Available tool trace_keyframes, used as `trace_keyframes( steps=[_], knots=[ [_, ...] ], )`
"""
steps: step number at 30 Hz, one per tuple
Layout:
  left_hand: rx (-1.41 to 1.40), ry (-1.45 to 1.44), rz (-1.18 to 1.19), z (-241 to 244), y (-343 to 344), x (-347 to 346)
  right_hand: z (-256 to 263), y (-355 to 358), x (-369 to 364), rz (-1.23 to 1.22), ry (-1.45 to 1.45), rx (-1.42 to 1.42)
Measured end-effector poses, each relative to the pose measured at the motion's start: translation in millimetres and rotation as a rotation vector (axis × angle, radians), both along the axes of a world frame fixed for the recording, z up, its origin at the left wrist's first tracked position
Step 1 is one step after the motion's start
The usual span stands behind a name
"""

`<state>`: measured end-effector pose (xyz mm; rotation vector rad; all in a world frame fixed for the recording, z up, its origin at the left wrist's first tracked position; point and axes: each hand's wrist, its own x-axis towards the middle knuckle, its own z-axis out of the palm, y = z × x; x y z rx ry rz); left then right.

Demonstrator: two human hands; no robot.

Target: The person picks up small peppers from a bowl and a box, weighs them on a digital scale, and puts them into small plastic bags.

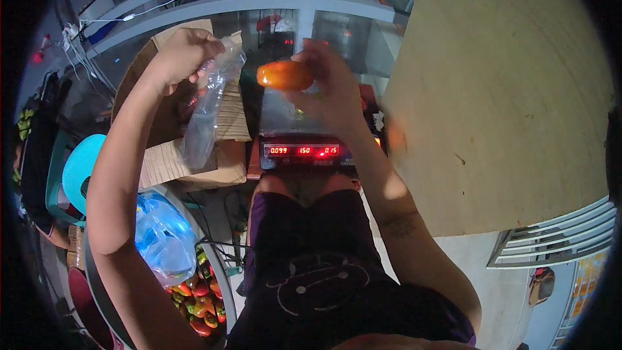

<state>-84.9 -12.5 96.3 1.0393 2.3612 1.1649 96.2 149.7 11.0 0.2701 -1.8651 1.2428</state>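
Note:
My left hand (187,61) holds the top of a clear plastic bag (201,121), which hangs down over the flap of a cardboard box (167,163). To the right, my right hand (328,87) grips a shiny orange-red pepper (284,75) by one end, above the plate of a digital scale (282,116). Small green bits lie on the plate. The scale's red display (304,150) is lit and faces me. Whether anything is inside the bag, I cannot tell.
At lower left, a large grey tub (228,296) holds red and green peppers (201,306) and blue plastic bags (165,238). A teal round lid or stool (82,170) stands beyond it. A large wooden board (495,97) fills the right side, and grey rails (359,5) cross ahead.

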Motion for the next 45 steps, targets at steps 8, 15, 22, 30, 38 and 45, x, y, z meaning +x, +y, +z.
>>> trace_keyframes(
  steps=[8,15,22,30,38,45],
  knots=[
    [0.058,0.144,-0.061,-17,-3,0,15,-12,18,-0.191,0.058,0.364],
    [-0.038,0.108,-0.144,-21,16,26,18,-9,19,-0.225,0.103,0.329],
    [0.024,-0.229,-0.073,-18,32,52,20,-6,24,-0.331,-0.007,0.547],
    [-0.086,-0.169,-0.201,-35,52,63,29,-18,30,-0.212,-0.453,0.124],
    [0.003,-0.174,-0.198,-19,53,75,23,-7,26,-0.048,-0.411,0.642],
    [0.042,-0.088,-0.168,-2,45,73,15,10,31,-0.156,-0.242,0.354]
  ],
)
